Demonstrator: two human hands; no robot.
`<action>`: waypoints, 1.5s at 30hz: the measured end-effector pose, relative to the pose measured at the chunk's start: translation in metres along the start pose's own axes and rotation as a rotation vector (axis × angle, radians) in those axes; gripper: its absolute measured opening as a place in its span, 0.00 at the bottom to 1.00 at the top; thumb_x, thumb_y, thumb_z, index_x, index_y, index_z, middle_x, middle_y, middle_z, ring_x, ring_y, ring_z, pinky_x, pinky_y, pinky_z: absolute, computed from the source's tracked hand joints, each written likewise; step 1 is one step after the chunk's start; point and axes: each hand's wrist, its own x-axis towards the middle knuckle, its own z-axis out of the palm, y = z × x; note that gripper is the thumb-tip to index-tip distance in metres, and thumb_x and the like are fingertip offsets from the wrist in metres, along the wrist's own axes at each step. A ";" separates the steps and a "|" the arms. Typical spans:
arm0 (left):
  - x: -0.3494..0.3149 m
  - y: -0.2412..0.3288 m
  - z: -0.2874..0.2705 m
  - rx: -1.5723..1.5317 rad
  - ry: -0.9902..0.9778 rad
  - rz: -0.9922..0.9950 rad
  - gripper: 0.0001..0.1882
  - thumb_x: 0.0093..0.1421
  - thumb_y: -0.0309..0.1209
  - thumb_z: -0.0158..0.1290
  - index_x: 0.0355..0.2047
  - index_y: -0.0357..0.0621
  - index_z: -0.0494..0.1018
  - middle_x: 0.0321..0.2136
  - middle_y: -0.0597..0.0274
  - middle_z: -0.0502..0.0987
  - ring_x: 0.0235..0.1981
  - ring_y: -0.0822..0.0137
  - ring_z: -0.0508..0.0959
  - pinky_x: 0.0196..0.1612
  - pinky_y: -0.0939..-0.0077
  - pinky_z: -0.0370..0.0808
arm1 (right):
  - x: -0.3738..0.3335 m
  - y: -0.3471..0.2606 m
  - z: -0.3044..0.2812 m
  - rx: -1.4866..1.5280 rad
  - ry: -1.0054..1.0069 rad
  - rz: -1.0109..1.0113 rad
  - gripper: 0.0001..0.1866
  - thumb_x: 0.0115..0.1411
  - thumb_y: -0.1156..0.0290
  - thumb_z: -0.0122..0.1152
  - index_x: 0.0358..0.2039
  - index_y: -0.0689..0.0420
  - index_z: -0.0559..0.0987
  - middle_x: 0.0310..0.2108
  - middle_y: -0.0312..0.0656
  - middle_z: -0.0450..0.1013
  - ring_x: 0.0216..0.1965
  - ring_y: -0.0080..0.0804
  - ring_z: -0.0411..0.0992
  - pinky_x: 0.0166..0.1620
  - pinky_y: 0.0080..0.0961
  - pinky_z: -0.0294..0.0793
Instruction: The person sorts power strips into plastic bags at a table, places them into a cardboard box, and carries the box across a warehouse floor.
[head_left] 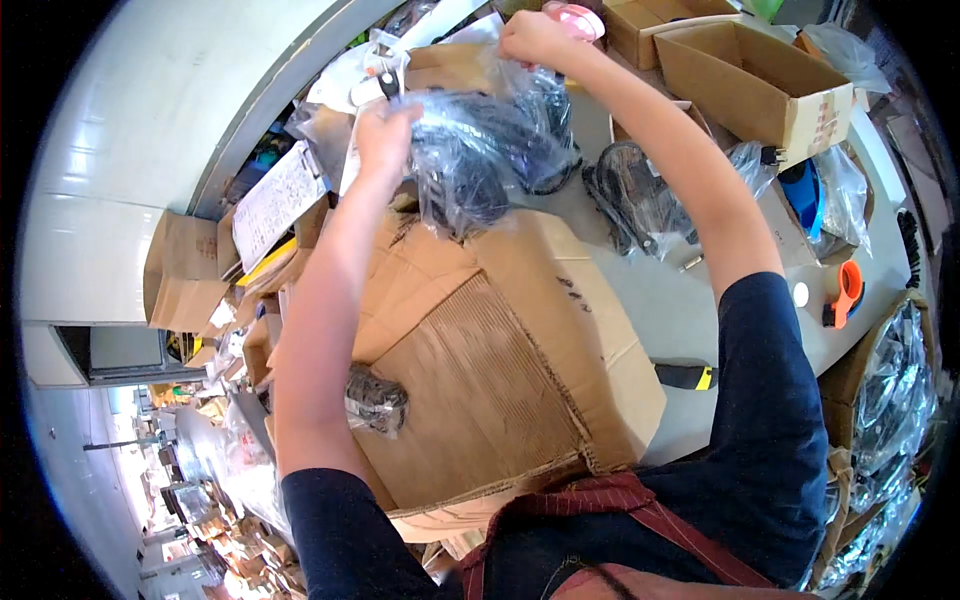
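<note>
Up and left of centre, my left hand (385, 140) is closed on the edge of a clear plastic bag (465, 150) with dark, cable-like coils inside. At the top, my right hand (535, 40) pinches clear plastic above another dark bundle (545, 110). The two bundles touch, and I cannot tell whether they share one bag. Below them gapes a large open cardboard box (470, 370), its flaps spread. Inside the box, by its left wall, lies a small bagged dark coil (375, 400), partly hidden by my left forearm.
Bagged black cables (640, 195) lie on the grey table (680, 310), with a tape dispenser (845, 293) to the right. An open carton (750, 85) stands at the back right. A box of clear bags (890, 400) is at far right. A written sheet (277, 205) leans at left.
</note>
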 end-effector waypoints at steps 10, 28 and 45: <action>-0.045 0.011 -0.023 0.261 -0.506 -0.273 0.37 0.57 0.34 0.61 0.63 0.40 0.58 0.47 0.46 0.74 0.48 0.64 0.75 0.51 0.71 0.71 | -0.004 0.022 0.016 -0.363 0.086 -0.155 0.14 0.51 0.65 0.57 0.36 0.51 0.84 0.33 0.47 0.80 0.37 0.48 0.78 0.42 0.43 0.77; -0.360 -0.265 -0.246 -0.062 0.316 -0.711 0.51 0.45 0.48 0.70 0.63 0.39 0.58 0.55 0.45 0.69 0.53 0.55 0.72 0.55 0.60 0.70 | -0.175 -0.057 0.067 -0.485 -0.336 -0.130 0.32 0.68 0.48 0.45 0.63 0.59 0.63 0.58 0.50 0.66 0.59 0.49 0.65 0.60 0.45 0.61; -0.274 -0.030 -0.163 -0.387 0.379 -0.028 0.27 0.39 0.20 0.58 0.44 0.37 0.68 0.34 0.61 0.75 0.35 0.68 0.75 0.40 0.75 0.74 | -0.214 -0.027 0.134 0.202 -0.127 -0.092 0.30 0.72 0.51 0.32 0.52 0.65 0.72 0.52 0.60 0.70 0.55 0.58 0.65 0.60 0.41 0.62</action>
